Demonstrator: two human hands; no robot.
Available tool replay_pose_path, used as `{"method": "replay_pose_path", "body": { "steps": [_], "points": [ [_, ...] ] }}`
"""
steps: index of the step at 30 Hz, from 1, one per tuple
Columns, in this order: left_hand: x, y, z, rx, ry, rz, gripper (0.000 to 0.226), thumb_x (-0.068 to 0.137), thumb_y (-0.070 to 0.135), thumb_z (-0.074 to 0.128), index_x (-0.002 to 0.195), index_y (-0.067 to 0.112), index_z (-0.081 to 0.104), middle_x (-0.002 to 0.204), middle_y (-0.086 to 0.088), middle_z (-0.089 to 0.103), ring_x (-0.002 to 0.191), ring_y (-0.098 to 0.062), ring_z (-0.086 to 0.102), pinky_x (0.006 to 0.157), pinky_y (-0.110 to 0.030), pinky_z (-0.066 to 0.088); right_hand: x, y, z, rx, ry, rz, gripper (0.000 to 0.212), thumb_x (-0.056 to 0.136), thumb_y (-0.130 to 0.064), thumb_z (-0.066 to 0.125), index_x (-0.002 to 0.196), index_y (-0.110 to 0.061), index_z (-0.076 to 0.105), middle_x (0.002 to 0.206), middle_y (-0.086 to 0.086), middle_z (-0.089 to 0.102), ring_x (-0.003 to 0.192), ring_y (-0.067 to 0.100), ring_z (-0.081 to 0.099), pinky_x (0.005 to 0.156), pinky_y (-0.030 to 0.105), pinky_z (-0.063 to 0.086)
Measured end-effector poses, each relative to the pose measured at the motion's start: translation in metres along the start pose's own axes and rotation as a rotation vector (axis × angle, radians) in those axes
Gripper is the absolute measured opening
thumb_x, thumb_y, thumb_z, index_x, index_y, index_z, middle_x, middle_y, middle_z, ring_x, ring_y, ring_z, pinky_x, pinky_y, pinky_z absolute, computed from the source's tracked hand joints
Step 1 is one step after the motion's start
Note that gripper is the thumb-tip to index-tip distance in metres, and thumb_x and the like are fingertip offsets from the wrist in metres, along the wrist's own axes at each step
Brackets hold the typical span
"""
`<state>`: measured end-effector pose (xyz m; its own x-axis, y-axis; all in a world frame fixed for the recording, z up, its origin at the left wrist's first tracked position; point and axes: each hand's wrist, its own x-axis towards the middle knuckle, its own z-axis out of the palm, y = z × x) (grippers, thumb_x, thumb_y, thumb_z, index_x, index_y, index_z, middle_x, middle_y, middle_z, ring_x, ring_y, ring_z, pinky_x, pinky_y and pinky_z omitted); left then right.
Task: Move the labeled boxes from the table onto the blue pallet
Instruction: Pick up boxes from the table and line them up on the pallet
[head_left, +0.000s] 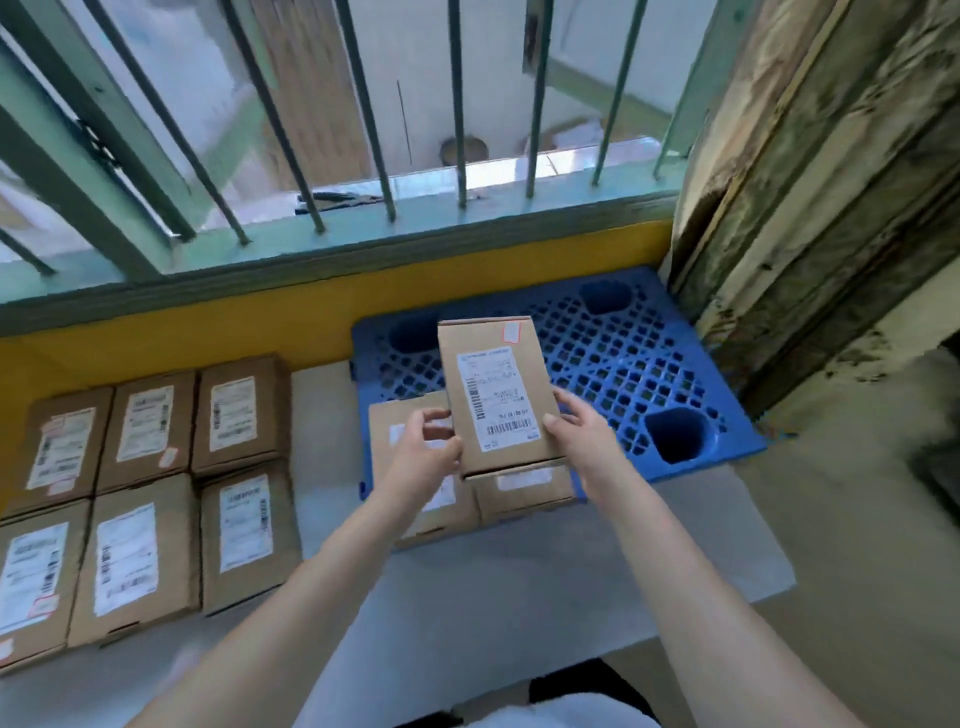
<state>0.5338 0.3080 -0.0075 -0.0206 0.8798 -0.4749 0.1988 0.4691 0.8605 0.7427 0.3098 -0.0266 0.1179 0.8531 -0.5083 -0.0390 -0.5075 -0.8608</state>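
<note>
Brown cardboard box with a white shipping label (496, 395): I hold it tilted above the blue plastic lattice pallet (623, 358), left hand (423, 447) and right hand (576, 431) curled around its lower corners. Two labelled boxes (524, 488) lie beneath on the pallet. Six remain on the grey table (519, 582), left.

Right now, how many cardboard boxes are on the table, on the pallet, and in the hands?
Brown cardboard boxes with white labels on the grey table: 6
Brown cardboard boxes lying on the blue plastic pallet: 2
Brown cardboard box held by the left hand and right hand: 1
Total: 9
</note>
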Motion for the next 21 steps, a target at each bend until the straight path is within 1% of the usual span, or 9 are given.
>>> {"method": "replay_pose_path", "body": {
  "steps": [2,4,5,6,8,10,13,16,21],
  "points": [
    [0.006,0.008,0.037,0.061,-0.031,-0.022,0.037,0.088,0.012,0.059,0.123,0.018,0.050,0.113,-0.003,0.061,0.099,-0.020,0.065,0.089,-0.043,0.056,0.012,-0.006,-0.042,-0.029,0.019,0.019,0.047,0.099,-0.015,0.054,0.143,-0.028,0.046,0.123,0.005,0.062,0.107,0.021,0.063,0.083,0.039,0.054],
    [0.012,0.011,0.062,0.197,-0.036,-0.016,0.039,0.088,0.022,0.061,0.125,0.022,0.051,0.119,0.000,0.060,0.103,-0.016,0.062,0.086,-0.036,0.054,0.020,-0.009,-0.075,-0.057,0.037,0.028,0.047,0.099,-0.011,0.051,0.142,-0.029,0.046,0.116,0.002,0.063,0.102,0.022,0.063,0.080,0.047,0.054],
    [0.014,0.010,0.069,0.287,-0.015,-0.009,0.041,0.088,0.025,0.061,0.128,0.022,0.050,0.122,0.000,0.058,0.107,-0.016,0.059,0.083,-0.031,0.052,0.025,-0.008,-0.089,-0.075,0.044,0.041,0.047,0.099,-0.010,0.050,0.141,-0.030,0.046,0.112,-0.001,0.063,0.098,0.020,0.063,0.077,0.046,0.054],
    [0.015,0.008,0.072,0.386,0.016,-0.006,0.044,0.088,0.027,0.061,0.131,0.022,0.049,0.125,-0.001,0.056,0.111,-0.018,0.057,0.084,-0.032,0.050,0.028,-0.006,-0.101,-0.089,0.053,0.048,0.048,0.098,-0.009,0.050,0.141,-0.029,0.046,0.108,-0.003,0.062,0.095,0.017,0.062,0.073,0.041,0.053],
    [0.016,0.001,0.070,0.602,0.049,-0.025,0.054,0.084,0.034,0.061,0.135,0.027,0.046,0.134,-0.003,0.049,0.118,-0.025,0.052,0.094,-0.040,0.048,0.034,0.002,-0.119,-0.113,0.073,0.056,0.049,0.098,-0.007,0.049,0.141,-0.028,0.046,0.106,-0.004,0.060,0.091,0.011,0.060,0.066,0.031,0.051],
    [0.012,-0.010,0.068,0.789,0.050,-0.080,0.062,0.080,0.041,0.057,0.139,0.035,0.040,0.140,-0.003,0.039,0.128,-0.031,0.040,0.102,-0.045,0.042,0.039,0.013,-0.131,-0.128,0.071,0.084,0.048,0.097,-0.006,0.048,0.140,-0.028,0.047,0.109,-0.002,0.061,0.093,0.012,0.060,0.070,0.031,0.052],
    [0.002,-0.021,0.067,0.914,-0.007,-0.129,0.066,0.082,0.038,0.055,0.142,0.043,0.030,0.141,-0.003,0.027,0.133,-0.032,0.022,0.102,-0.044,0.035,0.045,0.030,-0.139,-0.144,0.074,0.106,0.051,0.096,-0.006,0.049,0.142,-0.028,0.047,0.123,0.005,0.062,0.100,0.017,0.062,0.082,0.035,0.054],
    [0.001,-0.024,0.069,1.036,-0.029,-0.106,0.068,0.079,0.042,0.055,0.140,0.051,0.025,0.142,-0.005,0.023,0.132,-0.032,0.020,0.101,-0.047,0.036,0.047,0.040,-0.141,-0.167,0.086,0.122,0.051,0.097,-0.008,0.049,0.144,-0.028,0.045,0.128,0.006,0.059,0.105,0.020,0.060,0.082,0.036,0.053],
    [0.005,-0.026,0.073,1.129,-0.013,-0.120,0.079,0.074,0.048,0.056,0.145,0.046,0.020,0.142,-0.006,0.021,0.125,-0.032,0.024,0.098,-0.047,0.040,0.048,0.042,-0.140,-0.320,0.097,0.091,0.047,0.097,-0.021,0.052,0.143,-0.027,0.046,0.128,0.004,0.057,0.110,0.021,0.056,0.090,0.040,0.050]
  ]
}}
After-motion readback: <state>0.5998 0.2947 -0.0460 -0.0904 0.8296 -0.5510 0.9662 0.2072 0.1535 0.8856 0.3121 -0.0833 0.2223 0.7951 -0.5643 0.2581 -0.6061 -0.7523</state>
